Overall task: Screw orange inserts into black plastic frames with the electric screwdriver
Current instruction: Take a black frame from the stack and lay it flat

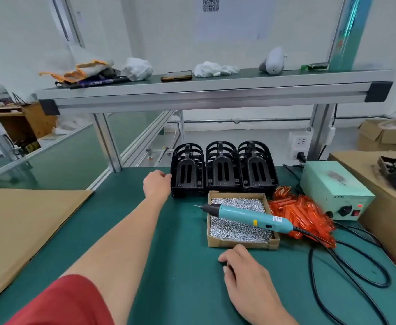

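Head view: reaching left hand (157, 185) to leftmost black frames (187, 172), grip unclear; resting right hand (241, 266) empty, loosely curled. Seemingly just starting, leaving electric screwdriver (246, 213) and orange inserts (302, 212) untouched.

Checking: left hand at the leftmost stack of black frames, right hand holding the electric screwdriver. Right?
Not quite. The head view shows the right hand holding nothing, resting on the green mat; the electric screwdriver lies across the screw box. The left hand is at the leftmost stack of black frames.
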The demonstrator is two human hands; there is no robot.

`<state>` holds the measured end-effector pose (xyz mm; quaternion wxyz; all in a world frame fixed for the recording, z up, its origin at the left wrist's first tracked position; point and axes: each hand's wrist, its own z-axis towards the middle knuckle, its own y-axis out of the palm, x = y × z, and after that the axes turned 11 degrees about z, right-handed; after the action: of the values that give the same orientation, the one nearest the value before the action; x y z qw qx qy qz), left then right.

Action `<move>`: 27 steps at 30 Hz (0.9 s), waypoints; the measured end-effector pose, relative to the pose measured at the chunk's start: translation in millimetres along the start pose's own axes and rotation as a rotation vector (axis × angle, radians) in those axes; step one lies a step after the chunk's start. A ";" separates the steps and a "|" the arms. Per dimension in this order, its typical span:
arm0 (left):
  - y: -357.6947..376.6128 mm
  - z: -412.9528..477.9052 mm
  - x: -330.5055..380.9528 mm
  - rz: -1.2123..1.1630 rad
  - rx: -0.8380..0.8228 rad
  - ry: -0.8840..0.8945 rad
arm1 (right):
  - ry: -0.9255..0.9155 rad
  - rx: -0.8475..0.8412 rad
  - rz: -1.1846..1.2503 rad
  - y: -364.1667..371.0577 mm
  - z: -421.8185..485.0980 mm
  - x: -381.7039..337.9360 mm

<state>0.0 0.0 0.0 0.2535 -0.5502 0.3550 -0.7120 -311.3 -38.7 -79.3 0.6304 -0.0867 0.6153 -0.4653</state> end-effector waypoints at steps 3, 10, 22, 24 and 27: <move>3.1 4.1 4.5 0.021 -0.043 -0.030 | -0.003 -0.001 -0.008 -0.2 1.9 0.5; 14.3 5.6 4.7 0.057 0.005 -0.044 | 0.010 -0.012 0.009 -0.7 1.5 2.0; -3.5 -66.0 -30.7 -0.262 0.107 -0.065 | 0.004 -0.001 0.040 -0.6 4.9 4.3; -5.6 -92.0 -39.0 -0.319 0.092 -0.045 | 0.001 0.017 0.062 -0.2 4.3 5.3; -6.0 -129.9 -48.4 -0.442 0.036 -0.051 | 0.004 0.030 0.109 -2.4 3.7 4.3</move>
<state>-112.2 69.5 -43.0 0.1099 -0.6280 0.2067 -0.7422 -310.1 -44.8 -79.7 0.6548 -0.0429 0.6133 -0.4396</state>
